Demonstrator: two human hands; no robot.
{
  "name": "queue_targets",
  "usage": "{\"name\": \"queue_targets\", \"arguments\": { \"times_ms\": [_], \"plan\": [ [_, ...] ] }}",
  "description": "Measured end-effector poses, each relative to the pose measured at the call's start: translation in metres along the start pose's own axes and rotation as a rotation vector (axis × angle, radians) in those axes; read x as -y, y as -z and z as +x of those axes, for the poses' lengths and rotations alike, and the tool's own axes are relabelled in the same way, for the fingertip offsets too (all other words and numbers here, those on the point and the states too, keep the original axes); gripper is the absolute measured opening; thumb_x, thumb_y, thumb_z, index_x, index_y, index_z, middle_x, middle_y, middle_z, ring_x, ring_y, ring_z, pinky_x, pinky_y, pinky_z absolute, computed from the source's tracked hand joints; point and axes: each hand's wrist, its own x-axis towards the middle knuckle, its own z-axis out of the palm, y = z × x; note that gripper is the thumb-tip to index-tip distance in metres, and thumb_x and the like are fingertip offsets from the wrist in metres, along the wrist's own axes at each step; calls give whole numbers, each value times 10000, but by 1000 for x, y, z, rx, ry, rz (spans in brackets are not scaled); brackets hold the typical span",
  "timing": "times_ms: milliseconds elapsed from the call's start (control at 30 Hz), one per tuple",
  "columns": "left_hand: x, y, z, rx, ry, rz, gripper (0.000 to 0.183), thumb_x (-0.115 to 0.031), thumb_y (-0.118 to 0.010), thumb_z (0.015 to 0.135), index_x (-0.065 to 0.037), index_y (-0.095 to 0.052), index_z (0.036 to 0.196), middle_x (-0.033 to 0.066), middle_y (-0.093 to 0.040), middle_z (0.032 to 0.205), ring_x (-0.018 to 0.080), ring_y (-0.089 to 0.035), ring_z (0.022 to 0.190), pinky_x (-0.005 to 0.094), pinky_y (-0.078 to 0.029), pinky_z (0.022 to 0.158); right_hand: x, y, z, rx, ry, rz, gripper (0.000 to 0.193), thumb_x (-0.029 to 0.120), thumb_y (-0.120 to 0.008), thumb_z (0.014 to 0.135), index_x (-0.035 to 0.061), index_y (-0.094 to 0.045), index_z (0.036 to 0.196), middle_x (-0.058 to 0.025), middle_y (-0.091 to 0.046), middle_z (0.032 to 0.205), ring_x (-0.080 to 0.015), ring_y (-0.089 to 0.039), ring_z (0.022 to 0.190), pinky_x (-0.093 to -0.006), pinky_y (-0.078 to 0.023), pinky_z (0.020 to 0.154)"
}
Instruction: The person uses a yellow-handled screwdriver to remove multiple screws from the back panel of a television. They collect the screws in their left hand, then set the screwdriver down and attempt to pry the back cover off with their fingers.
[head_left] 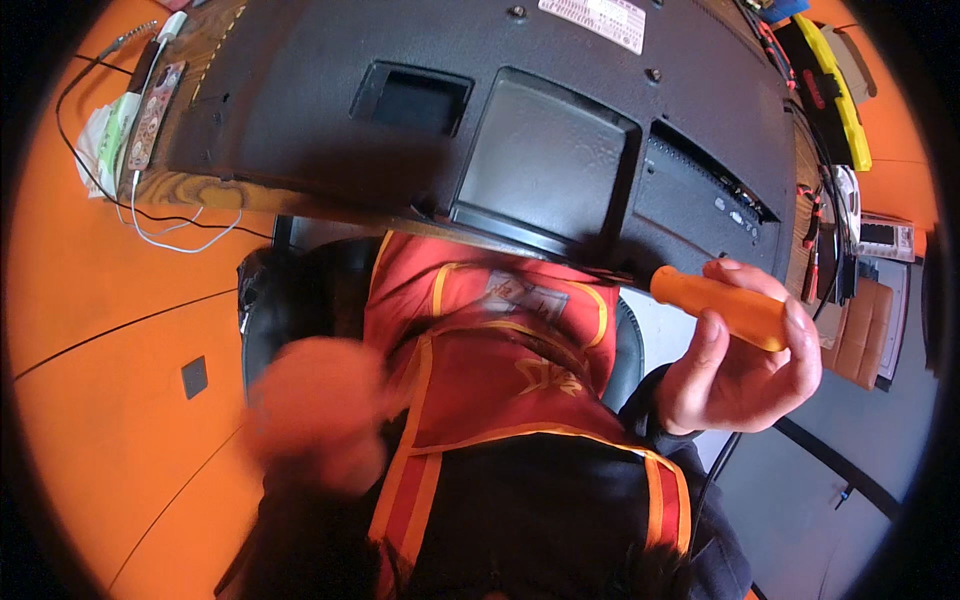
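My right hand (752,385) grips the orange handle of a screwdriver (715,305) between thumb and fingers. Its dark shaft points left, by the lower edge of a black flat-screen monitor or TV (290,95); whether the tip touches the casing cannot be made out. The set lies with its back up, showing recessed panels, a port bay (700,185) and a white label (597,20). My left hand (318,410) is smeared by motion, low at the left in front of my red apron (490,395), apart from the set. Its fingers are not readable.
Beneath the set is a wooden table (215,193). A narrow strip-shaped board (157,117) and a white cable (165,248) lie at its left end. Along the right stand a yellow-and-black case (840,95), red-handled tools (811,265) and dark cables. A brown chair (862,330) is beyond.
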Motion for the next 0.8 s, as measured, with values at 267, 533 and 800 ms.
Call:
{"name": "queue_targets", "arguments": {
  "times_ms": [267,533,800],
  "plan": [
    [-45,46,40,-439,-589,96,356,-343,-450,892,-155,-406,594,-52,-323,504,92,-232,432,286,-219,448,3,8,-9,46,17,6,441,-8,-563,811,19,-356,1200,-249,-563,853,-299,-584,764,-403,-531,647],
    [-13,51,44,-392,-549,-88,344,-297,-454,889,-145,-418,582,-41,-333,488,99,-251,405,280,-230,427,2,18,-1,214,112,-22,501,97,-579,827,88,-316,1253,-246,-533,877,-285,-551,716,-375,-507,594],
    [-24,47,45,-221,-402,-289,337,-250,-458,886,-134,-430,570,-29,-343,473,106,-269,379,275,-240,406,1,12,-8,106,69,-93,674,9,-697,716,139,-322,1261,-205,-497,919,-276,-541,752,-358,-524,569]
  ]
}}
